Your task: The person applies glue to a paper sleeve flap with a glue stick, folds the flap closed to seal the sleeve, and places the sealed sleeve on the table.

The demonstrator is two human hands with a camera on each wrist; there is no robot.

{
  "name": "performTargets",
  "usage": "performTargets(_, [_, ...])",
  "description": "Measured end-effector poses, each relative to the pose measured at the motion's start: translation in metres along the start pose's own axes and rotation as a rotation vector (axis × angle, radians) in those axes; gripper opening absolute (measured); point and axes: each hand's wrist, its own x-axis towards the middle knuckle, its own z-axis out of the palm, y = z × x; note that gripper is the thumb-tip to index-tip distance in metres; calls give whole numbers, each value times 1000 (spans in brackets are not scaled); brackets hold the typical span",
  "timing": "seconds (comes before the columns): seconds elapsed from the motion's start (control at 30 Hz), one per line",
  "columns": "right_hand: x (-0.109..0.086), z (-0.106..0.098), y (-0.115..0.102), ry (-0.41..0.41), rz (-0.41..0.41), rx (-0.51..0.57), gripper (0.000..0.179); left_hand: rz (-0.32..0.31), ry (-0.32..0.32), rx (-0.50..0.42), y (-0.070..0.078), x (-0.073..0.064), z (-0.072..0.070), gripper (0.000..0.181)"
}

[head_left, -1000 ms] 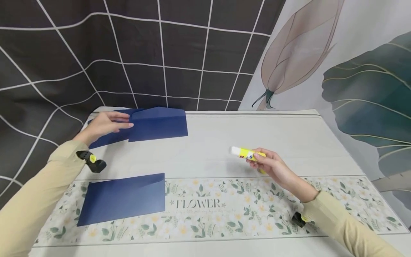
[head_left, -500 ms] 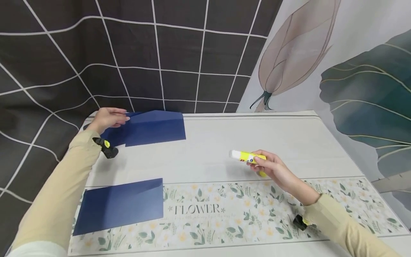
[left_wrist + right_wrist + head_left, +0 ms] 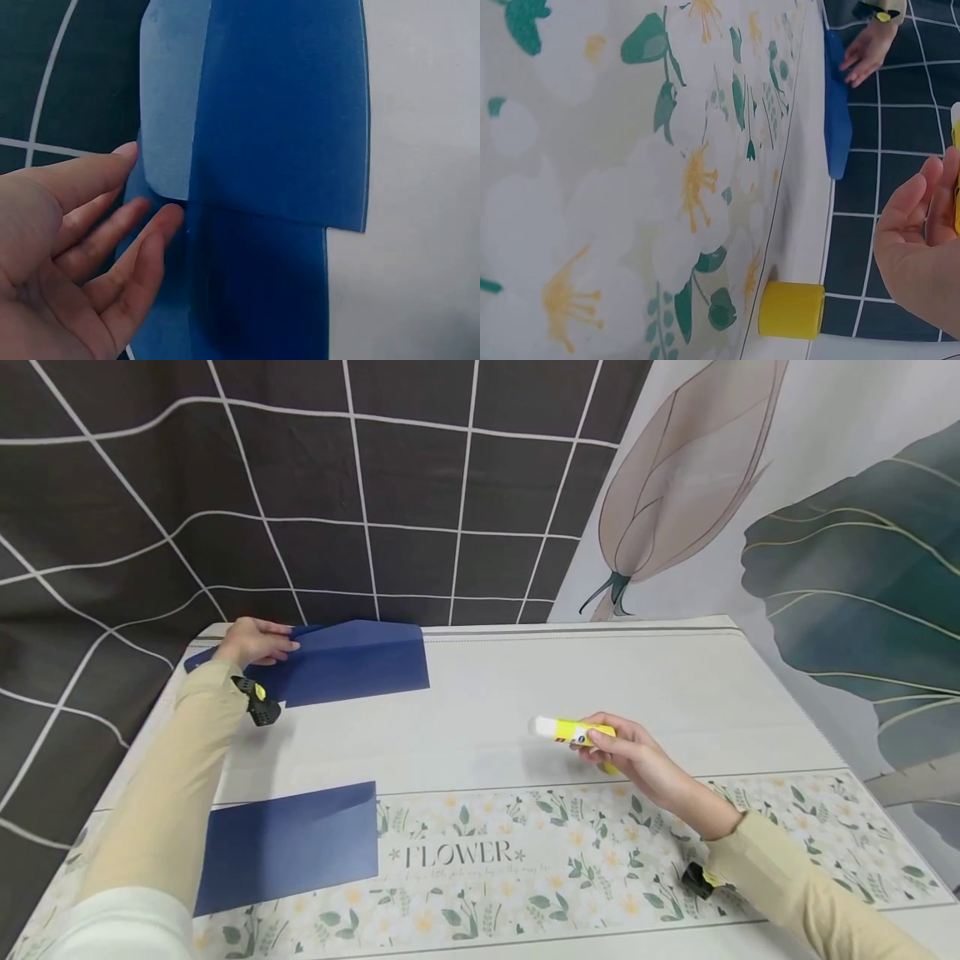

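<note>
Head view: left hand (image 3: pixel 258 643) is at the far left of the table, over two overlapping blue envelopes. Fingers reach right, slightly bent; can't tell from here whether the tips pinch paper. Right envelope (image 3: pixel 360 664) is on top, flap up toward the dark grid curtain (image 3: pixel 412 493). Left envelope (image 3: pixel 272 672) sits under it, partly hidden by hand and wrist camera (image 3: pixel 262 706). Third one, the near envelope (image 3: pixel 307 843), lies flat and well apart, on the left part of the floral band (image 3: pixel 645 877), left of the FLOWER lettering (image 3: pixel 459 853). Left sleeve (image 3: pixel 150 802) covers its left edge.

Right hand (image 3: pixel 630 752) holds the glue stick (image 3: pixel 573 732) mid-table: thumb on the near side, fingers curled round behind, white end pointing left. It's raised over the table, not touching any envelope. Yellow cap (image 3: pixel 609 768) just below that hand, mostly hidden by it.

Left wrist view: fingers apart, bent loosely, right at the flap edges where the two envelopes overlap. Fingertips very close to the paper; contact not clear. I see no paper clamped between them. Overlap is easy to read here: right envelope's short edge lies across the left one.

Right wrist view: only a sliver of glue stick at the frame edge, against the curled fingers. Yellow cap stands on end on the table's plain strip, apart from the hand. Left hand shows in the distance, beside the blue paper.
</note>
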Motion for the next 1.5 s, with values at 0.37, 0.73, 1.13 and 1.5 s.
performTargets(0.37, [-1,-1,2,-34,-39,29,24,-21,77,194,-4,6,12,45])
performTargets(0.73, [-1,-1,2,-44,-42,38,22,-28,136,252,-6,-2,17,40])
performTargets(1.13, [-4,-3,1,-53,-47,37,21,20,11,86,-15,-3,10,38])
performTargets(1.5, [-6,-2,0,-48,-50,32,24,91,-75,-81,-2,-8,12,51])
